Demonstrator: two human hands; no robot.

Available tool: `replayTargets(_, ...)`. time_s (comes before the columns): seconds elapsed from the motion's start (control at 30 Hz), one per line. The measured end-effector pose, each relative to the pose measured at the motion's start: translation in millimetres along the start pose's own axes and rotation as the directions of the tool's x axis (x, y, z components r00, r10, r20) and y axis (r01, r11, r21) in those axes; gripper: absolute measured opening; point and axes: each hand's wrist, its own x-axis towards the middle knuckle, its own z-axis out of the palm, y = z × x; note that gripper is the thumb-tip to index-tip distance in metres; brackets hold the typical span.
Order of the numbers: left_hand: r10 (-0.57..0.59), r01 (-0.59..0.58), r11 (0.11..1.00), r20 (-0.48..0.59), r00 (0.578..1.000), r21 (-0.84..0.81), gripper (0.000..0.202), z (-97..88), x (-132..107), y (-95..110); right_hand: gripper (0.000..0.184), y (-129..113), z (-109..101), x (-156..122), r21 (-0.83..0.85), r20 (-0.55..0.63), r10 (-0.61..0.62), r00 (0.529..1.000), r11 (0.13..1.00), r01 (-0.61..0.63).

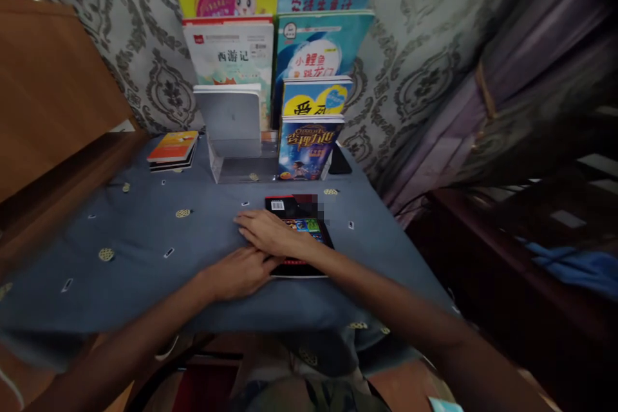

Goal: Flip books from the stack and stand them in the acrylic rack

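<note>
A black book with a red edge and a barcode lies flat on the blue tablecloth, near the front middle. My right hand rests flat across the book's left side, fingers stretched toward the left. My left hand lies on the cloth at the book's near left corner, its fingers curled against the book's edge. Behind the book stands a clear display rack with several picture books upright in tiers, a fantasy-cover book in front.
A small stack of books with an orange cover lies at the back left of the table. A wooden panel stands to the left, patterned curtains behind and right. Dark furniture with a blue cloth is at the right.
</note>
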Motion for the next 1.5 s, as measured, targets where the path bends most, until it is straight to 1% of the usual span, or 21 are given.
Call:
replayTargets(0.1,0.021,-0.020,1.000,0.008,1.000,-0.021,0.047,-6.9,-1.0,3.7,0.032,19.8,-4.9,-16.7,-0.014,0.108,0.021,0.994,1.000,-0.020)
replayTargets(0.2,0.035,-0.035,0.998,0.003,0.999,-0.045,0.057,-10.2,-2.6,4.2,0.040,40.3,-6.5,-30.9,0.012,0.093,0.059,0.994,0.998,-0.061)
replayTargets(0.27,0.033,-0.033,0.998,-0.005,0.999,-0.046,0.060,-9.7,-2.5,4.1,0.042,55.1,-8.2,-39.0,0.033,0.074,0.078,0.994,0.996,-0.080)
replayTargets(0.4,0.041,-0.041,0.999,-0.028,0.999,-0.027,0.059,-8.0,0.3,5.1,0.045,87.0,-19.7,-57.3,0.023,0.007,0.179,0.984,0.984,-0.179)
replayTargets(0.47,0.035,-0.036,0.999,-0.052,0.998,-0.023,0.058,-7.8,3.1,5.7,0.046,101.0,-28.2,-69.0,-0.006,0.003,0.228,0.974,0.974,-0.228)
replayTargets(0.53,0.017,-0.019,1.000,-0.092,0.996,-0.018,0.051,-7.2,7.7,4.8,0.046,111.0,-35.9,-80.6,-0.032,0.009,0.269,0.963,0.963,-0.269)
replayTargets(0.63,-0.025,0.022,1.000,-0.182,0.983,-0.022,0.039,-3.7,18.5,-2.4,0.047,117.9,-42.5,-93.3,-0.048,-0.006,0.310,0.951,0.950,-0.310)
replayTargets(0.7,-0.068,0.066,0.998,-0.243,0.968,-0.018,0.038,0.0,27.9,-12.5,0.047,119.4,-43.4,-97.5,-0.046,-0.023,0.318,0.948,0.947,-0.319)
replayTargets(0.77,-0.121,0.125,0.992,-0.279,0.953,-0.003,0.041,3.7,38.8,-26.1,0.047,121.0,-42.6,-99.2,-0.028,-0.040,0.314,0.949,0.949,-0.315)
replayTargets(0.83,-0.169,0.179,0.984,-0.278,0.945,0.011,0.044,6.7,50.6,-41.1,0.047,123.2,-41.4,-99.8,0.008,-0.055,0.301,0.952,0.953,-0.301)
replayTargets(0.93,-0.219,0.234,0.972,-0.246,0.944,0.034,0.047,9.8,69.3,-60.3,0.046,126.2,-40.5,-100.3,0.065,-0.074,0.287,0.955,0.957,-0.282)
replayTargets(1.03,-0.240,0.260,0.964,-0.236,0.942,0.059,0.048,12.5,84.9,-70.7,0.045,128.3,-40.9,-100.5,0.084,-0.078,0.270,0.960,0.961,-0.263)
replayTargets(1.1,-0.245,0.268,0.961,-0.247,0.937,0.063,0.048,14.1,90.9,-73.1,0.046,131.7,-42.3,-101.2,0.083,-0.075,0.276,0.958,0.959,-0.270)
replayTargets(1.17,-0.253,0.277,0.959,-0.270,0.929,0.053,0.048,15.0,93.0,-73.2,0.046,138.8,-45.3,-103.3,0.065,-0.086,0.314,0.946,0.949,-0.309)
replayTargets(1.27,-0.276,0.298,0.954,-0.288,0.917,0.034,0.048,14.5,92.7,-71.7,0.045,155.2,-51.6,-109.2,0.009,-0.130,0.389,0.912,0.920,-0.392)
replayTargets(1.37,-0.294,0.317,0.948,-0.279,0.914,0.038,0.047,12.4,93.0,-69.4,0.046,169.6,-56.4,-114.9,-0.035,-0.167,0.459,0.873,0.882,-0.471)
replayTargets(1.43,-0.308,0.333,0.941,-0.269,0.913,0.052,0.046,10.6,94.2,-67.6,0.047,173.6,-57.4,-116.8,-0.058,-0.181,0.493,0.851,0.859,-0.509)
replayTargets(1.5,-0.326,0.355,0.931,-0.255,0.910,0.079,0.045,8.5,95.5,-65.2,0.047,173.1,-57.4,-117.2,-0.080,-0.184,0.507,0.842,0.846,-0.527)
